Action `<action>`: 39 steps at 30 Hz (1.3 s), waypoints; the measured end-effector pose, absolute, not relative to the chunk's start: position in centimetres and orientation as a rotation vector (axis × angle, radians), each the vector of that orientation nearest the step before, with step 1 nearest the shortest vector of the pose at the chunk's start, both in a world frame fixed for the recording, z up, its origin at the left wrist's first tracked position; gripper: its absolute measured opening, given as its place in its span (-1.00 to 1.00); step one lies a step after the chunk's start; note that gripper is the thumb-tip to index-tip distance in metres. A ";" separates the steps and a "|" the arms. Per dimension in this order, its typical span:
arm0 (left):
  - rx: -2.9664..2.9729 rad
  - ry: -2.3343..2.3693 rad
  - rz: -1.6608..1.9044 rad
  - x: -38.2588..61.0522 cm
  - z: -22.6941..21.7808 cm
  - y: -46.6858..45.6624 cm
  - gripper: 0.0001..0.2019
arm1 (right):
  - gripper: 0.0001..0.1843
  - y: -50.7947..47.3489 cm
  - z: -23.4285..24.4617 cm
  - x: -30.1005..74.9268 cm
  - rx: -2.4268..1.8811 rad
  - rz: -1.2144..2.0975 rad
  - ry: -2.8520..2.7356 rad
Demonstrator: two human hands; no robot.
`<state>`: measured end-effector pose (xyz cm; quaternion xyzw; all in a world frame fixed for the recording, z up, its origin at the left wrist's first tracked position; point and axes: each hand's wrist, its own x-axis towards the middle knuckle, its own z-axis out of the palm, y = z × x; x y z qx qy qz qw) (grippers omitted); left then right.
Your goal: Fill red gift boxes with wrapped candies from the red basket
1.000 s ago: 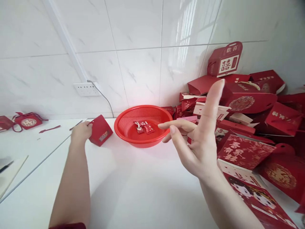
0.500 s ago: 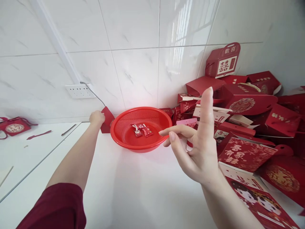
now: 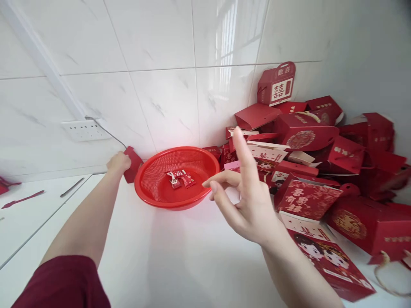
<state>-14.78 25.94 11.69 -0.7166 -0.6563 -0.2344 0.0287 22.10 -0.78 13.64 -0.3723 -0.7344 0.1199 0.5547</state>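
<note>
Back by the wall, my left hand (image 3: 118, 163) is closed at the edge of a dark red gift box (image 3: 132, 164), left of the basket. Most of its fingers are turned away from view. A round red plastic basket (image 3: 146, 200) stands at the middle, with several wrapped candies (image 3: 181, 179) on its bottom. In front of the basket's right side, my right hand (image 3: 253, 205) is raised in the air. One finger points up, the others bend loosely apart, and nothing is held.
At right lies a big heap of red gift boxes (image 3: 305, 132), some with rope handles. A white power strip (image 3: 85, 130) with a grey cable is on the tiled wall. Thin dark strips (image 3: 24, 199) lie on the white table (image 3: 180, 265) at left.
The view has turned to the right, so everything sits further left in the picture. Both hands keep nearly the same pose, the left at the red box, the right raised.
</note>
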 end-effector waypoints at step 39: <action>-3.440 -1.827 -1.660 3.9 -1.3 -2.1 -0.62 | -0.36 -9.9 -0.9 26.0 -1.449 0.781 -1.561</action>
